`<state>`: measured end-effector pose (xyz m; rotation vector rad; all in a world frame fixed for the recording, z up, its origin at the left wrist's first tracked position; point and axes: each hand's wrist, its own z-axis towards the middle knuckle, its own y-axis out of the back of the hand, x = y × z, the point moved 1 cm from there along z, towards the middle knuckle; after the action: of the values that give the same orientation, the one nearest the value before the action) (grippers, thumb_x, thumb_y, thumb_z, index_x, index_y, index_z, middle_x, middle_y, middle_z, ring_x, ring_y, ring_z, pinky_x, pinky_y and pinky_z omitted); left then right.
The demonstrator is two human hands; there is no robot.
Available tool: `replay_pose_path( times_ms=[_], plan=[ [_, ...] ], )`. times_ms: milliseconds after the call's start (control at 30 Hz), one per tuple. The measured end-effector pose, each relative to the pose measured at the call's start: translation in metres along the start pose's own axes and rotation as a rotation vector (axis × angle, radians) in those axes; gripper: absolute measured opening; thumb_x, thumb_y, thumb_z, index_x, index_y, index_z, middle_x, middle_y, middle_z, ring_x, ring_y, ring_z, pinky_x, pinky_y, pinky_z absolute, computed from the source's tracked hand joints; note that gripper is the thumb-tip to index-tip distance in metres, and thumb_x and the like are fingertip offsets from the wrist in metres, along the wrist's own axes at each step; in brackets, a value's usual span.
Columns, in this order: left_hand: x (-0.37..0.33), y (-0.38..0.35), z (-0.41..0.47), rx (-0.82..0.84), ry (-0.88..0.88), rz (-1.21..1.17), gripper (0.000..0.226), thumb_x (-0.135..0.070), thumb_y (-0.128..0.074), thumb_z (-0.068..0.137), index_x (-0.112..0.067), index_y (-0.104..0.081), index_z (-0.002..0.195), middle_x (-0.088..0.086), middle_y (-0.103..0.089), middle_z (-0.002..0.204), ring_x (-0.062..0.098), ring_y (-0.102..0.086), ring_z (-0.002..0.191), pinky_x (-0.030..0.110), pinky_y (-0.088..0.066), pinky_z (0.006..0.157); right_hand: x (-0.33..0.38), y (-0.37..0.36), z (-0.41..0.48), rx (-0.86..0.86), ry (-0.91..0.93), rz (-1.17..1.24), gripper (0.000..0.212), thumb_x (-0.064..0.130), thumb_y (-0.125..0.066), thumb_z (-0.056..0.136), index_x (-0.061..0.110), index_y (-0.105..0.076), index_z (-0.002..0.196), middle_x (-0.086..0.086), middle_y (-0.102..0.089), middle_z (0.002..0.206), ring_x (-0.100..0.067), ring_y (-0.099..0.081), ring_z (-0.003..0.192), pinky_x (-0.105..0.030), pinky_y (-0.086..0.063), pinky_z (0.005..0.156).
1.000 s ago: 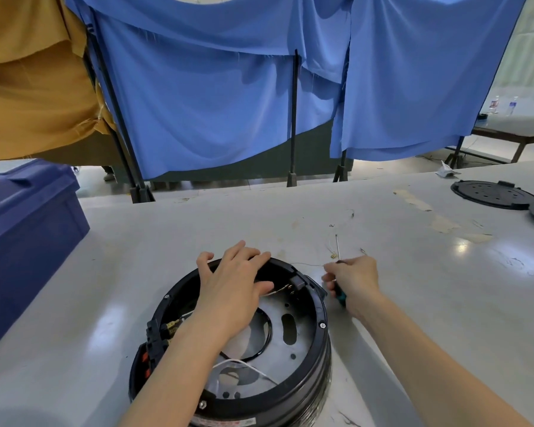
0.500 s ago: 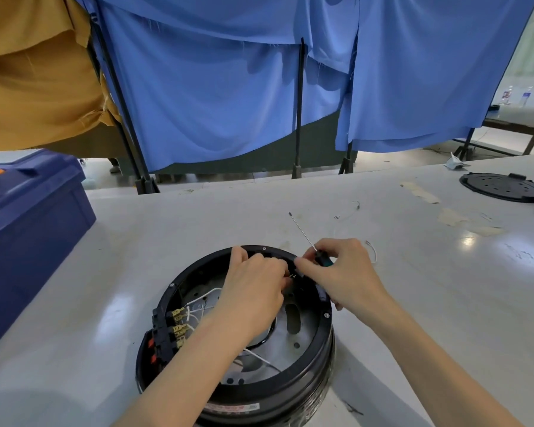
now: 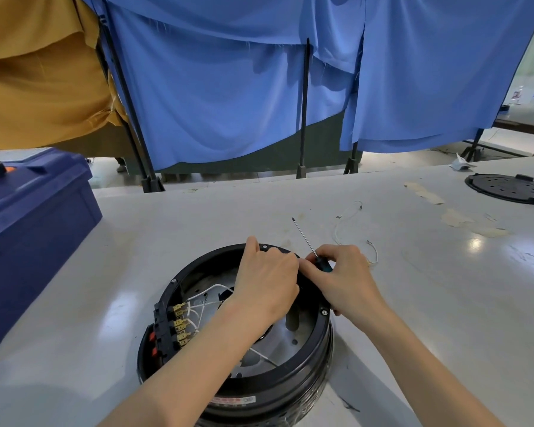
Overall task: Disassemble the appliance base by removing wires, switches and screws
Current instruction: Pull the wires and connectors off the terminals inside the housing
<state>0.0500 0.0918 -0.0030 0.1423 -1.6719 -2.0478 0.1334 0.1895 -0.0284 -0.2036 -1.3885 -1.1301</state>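
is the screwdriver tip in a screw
Out: the right hand holds the black-handled screwdriver, its bare tip pointing away over the grey table.

Blue bin (image 3: 34, 229) blocks the left; free passage right of the base (image 3: 290, 380), over the table (image 3: 444, 303)

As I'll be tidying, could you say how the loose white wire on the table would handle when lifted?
The loose white wire is thin and lies in slack curves, so probably floppy and light. Its metal ends might snag.
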Motion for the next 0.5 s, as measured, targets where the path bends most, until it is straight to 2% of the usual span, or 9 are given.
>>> replay_pose_path(
  times_ms=[67,133,167,200,233,300,367,433,500],
  plan=[
    [0.001,0.000,0.002,0.031,-0.014,-0.002,0.028,-0.013,-0.043,0.083,-0.014,-0.026,0.062,0.000,-0.036,0.062,0.026,-0.044,0.071,0.033,-0.018,0.076,0.000,0.000,0.000,-0.002,-0.002,0.002,0.019,0.029,-0.071,0.083,0.016,-0.070,0.070,0.006,-0.062,0.062,-0.005,-0.052,0.047,-0.010,-0.032,0.035],
    [0.005,0.003,0.008,0.113,-0.027,-0.076,0.013,-0.012,-0.044,0.086,-0.011,-0.040,0.073,0.006,-0.054,0.080,0.029,-0.054,0.088,0.033,-0.023,0.077,0.000,0.000,0.000,-0.002,-0.003,0.006,0.018,0.027,-0.071,0.083,0.015,-0.070,0.069,0.006,-0.062,0.062,-0.004,-0.051,0.044,-0.011,-0.032,0.034],
    [0.007,0.006,0.011,0.180,-0.017,-0.149,0.007,-0.011,-0.044,0.087,-0.011,-0.048,0.081,0.009,-0.058,0.087,0.030,-0.057,0.091,0.032,-0.028,0.076,-0.001,0.000,0.000,-0.002,-0.004,0.006,0.018,0.027,-0.071,0.083,0.015,-0.070,0.069,0.005,-0.062,0.062,-0.004,-0.050,0.043,-0.011,-0.032,0.034],
    [0.011,0.008,0.015,0.256,0.015,-0.253,0.010,-0.009,-0.043,0.086,-0.009,-0.053,0.084,0.009,-0.060,0.081,0.029,-0.062,0.083,0.033,-0.036,0.074,0.000,0.000,0.000,0.000,-0.003,0.008,0.018,0.026,-0.070,0.083,0.015,-0.070,0.070,0.005,-0.062,0.062,-0.003,-0.050,0.043,-0.011,-0.032,0.034],
    [0.014,0.010,0.018,0.349,0.052,-0.370,0.013,-0.005,-0.042,0.085,-0.008,-0.055,0.081,0.007,-0.059,0.064,0.028,-0.065,0.068,0.032,-0.043,0.070,0.000,0.000,0.000,0.001,0.000,0.010,0.017,0.026,-0.070,0.083,0.015,-0.070,0.070,0.005,-0.062,0.063,-0.003,-0.049,0.042,-0.011,-0.032,0.034],
    [0.020,0.010,0.023,0.511,0.120,-0.575,0.021,0.001,-0.039,0.084,0.001,-0.059,0.079,0.000,-0.052,0.037,0.025,-0.061,0.045,0.033,-0.052,0.070,0.000,0.001,0.000,0.002,0.003,0.009,0.017,0.026,-0.070,0.083,0.014,-0.071,0.071,0.003,-0.063,0.064,-0.004,-0.049,0.042,-0.011,-0.032,0.034],
    [0.024,0.010,0.027,0.614,0.166,-0.721,0.025,0.004,-0.035,0.088,0.005,-0.053,0.071,-0.004,-0.055,0.040,0.026,-0.060,0.043,0.033,-0.052,0.072,-0.001,0.000,0.000,0.002,0.003,0.011,0.017,0.026,-0.070,0.083,0.014,-0.071,0.071,0.003,-0.063,0.065,-0.004,-0.049,0.043,-0.011,-0.032,0.034],
    [0.027,0.012,0.030,0.697,0.186,-0.812,0.028,0.004,-0.031,0.092,0.002,-0.045,0.067,-0.005,-0.057,0.042,0.026,-0.061,0.046,0.029,-0.049,0.060,-0.001,0.000,0.000,0.002,0.001,0.019,0.017,0.025,-0.070,0.084,0.014,-0.070,0.071,0.002,-0.063,0.064,-0.002,-0.049,0.042,-0.010,-0.031,0.034],
    [0.028,0.013,0.032,0.763,0.197,-0.858,0.028,0.003,-0.030,0.095,0.002,-0.047,0.074,-0.006,-0.056,0.039,0.025,-0.063,0.049,0.027,-0.049,0.052,-0.001,0.000,0.000,0.003,0.000,0.022,0.017,0.025,-0.070,0.083,0.014,-0.070,0.071,0.002,-0.062,0.063,-0.002,-0.048,0.040,-0.010,-0.031,0.034]
  ],
)
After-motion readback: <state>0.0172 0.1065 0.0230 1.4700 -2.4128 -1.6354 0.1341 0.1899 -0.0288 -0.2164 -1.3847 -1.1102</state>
